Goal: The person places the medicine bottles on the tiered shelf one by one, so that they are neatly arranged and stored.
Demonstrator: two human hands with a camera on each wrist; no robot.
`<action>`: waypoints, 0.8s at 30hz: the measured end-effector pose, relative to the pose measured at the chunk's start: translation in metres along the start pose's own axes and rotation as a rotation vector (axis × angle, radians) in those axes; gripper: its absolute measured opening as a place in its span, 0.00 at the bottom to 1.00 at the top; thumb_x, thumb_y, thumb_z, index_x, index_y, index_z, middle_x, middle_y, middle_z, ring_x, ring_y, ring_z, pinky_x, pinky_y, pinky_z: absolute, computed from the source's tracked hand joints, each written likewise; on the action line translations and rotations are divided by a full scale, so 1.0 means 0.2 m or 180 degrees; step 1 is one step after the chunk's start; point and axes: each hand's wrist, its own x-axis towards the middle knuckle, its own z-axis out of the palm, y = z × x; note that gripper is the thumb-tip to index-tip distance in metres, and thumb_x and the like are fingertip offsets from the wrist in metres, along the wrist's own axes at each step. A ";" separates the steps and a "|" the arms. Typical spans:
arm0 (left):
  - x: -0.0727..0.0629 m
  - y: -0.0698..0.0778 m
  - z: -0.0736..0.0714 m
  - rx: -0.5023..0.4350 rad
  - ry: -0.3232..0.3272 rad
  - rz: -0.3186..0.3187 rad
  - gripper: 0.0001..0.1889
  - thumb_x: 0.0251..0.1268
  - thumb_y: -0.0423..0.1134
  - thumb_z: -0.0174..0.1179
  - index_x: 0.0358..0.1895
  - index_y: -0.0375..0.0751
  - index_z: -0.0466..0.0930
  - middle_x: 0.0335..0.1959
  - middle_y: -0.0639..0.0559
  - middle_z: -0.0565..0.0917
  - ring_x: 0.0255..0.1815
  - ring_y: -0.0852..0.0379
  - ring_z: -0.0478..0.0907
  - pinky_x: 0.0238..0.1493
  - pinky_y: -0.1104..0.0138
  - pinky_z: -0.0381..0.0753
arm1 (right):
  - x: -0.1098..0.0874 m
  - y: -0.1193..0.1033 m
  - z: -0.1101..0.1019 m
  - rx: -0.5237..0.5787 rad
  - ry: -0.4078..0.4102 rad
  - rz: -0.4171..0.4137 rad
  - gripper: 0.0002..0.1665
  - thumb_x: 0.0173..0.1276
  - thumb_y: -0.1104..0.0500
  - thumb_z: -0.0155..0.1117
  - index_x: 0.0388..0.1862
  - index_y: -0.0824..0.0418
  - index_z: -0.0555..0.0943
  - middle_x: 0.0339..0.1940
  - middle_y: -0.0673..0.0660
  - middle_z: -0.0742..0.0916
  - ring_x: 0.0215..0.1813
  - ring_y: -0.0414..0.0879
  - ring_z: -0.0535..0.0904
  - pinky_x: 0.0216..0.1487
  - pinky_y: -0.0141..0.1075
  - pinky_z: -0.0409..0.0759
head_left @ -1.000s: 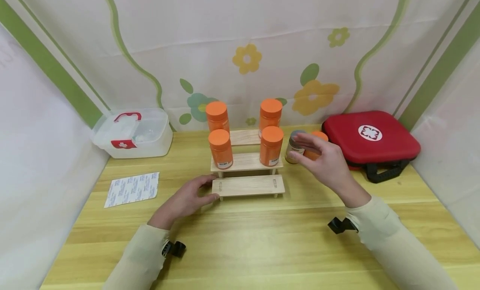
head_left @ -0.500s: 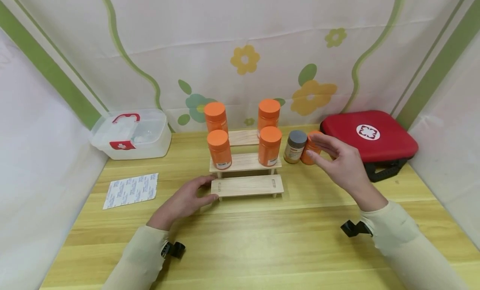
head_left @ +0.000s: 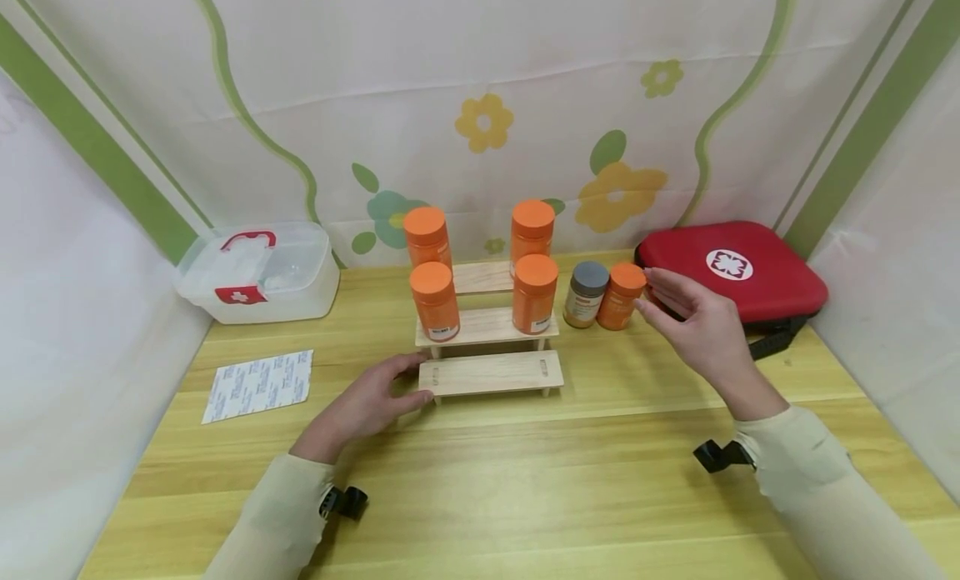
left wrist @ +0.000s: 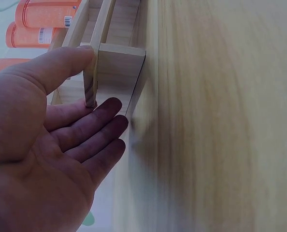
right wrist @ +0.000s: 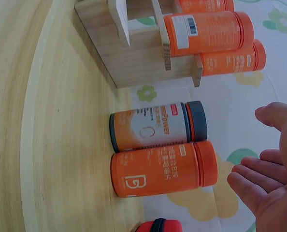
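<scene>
A three-step wooden display stand (head_left: pixel 491 373) is on the table, with orange-capped orange jars (head_left: pixel 536 297) upright on its two upper steps. At the left end of the lowest step, my left hand (head_left: pixel 375 403) holds the board's edge between thumb and index finger; the other fingers extend loosely below, as the left wrist view shows. To the right of the stand, a grey-capped jar (head_left: pixel 585 295) and another orange jar (head_left: pixel 621 298) stand side by side. My right hand (head_left: pixel 701 326) hovers just right of that pair, thumb and fingers spread apart, holding nothing; the right wrist view shows a gap to the jars.
A red first-aid case (head_left: pixel 738 272) with a black handle lies at the back right. At the back left is a clear plastic first-aid box (head_left: pixel 300 284). A printed white blister sheet (head_left: pixel 258 386) lies on the left of the table. A patterned curtain hangs behind.
My right hand has moved right, from in front of the grey-capped jar and its orange neighbour to beside them, uncovering both. The left hand keeps its place at the stand.
</scene>
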 end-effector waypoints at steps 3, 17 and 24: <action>0.00 0.00 0.00 -0.0016 0.0007 -0.0032 0.34 0.78 0.49 0.67 0.80 0.39 0.71 0.77 0.36 0.77 0.80 0.34 0.71 0.82 0.37 0.68 | 0.01 0.02 -0.01 -0.0022 -0.0022 0.0132 0.35 0.75 0.54 0.76 0.77 0.62 0.78 0.72 0.65 0.85 0.71 0.61 0.83 0.59 0.14 0.76; 0.00 0.00 0.00 0.0017 -0.0016 -0.0056 0.34 0.77 0.49 0.68 0.80 0.42 0.71 0.77 0.38 0.77 0.80 0.37 0.71 0.82 0.38 0.68 | 0.09 0.13 0.01 0.0107 -0.0321 0.0600 0.43 0.76 0.50 0.74 0.82 0.66 0.70 0.79 0.67 0.79 0.77 0.66 0.78 0.64 0.22 0.79; 0.00 -0.01 0.00 -0.0008 -0.0011 -0.0061 0.34 0.77 0.49 0.68 0.80 0.42 0.71 0.77 0.39 0.77 0.79 0.38 0.72 0.82 0.39 0.69 | 0.15 0.20 0.07 0.0071 -0.0459 0.0698 0.51 0.75 0.46 0.75 0.84 0.69 0.64 0.80 0.72 0.76 0.77 0.68 0.77 0.71 0.47 0.79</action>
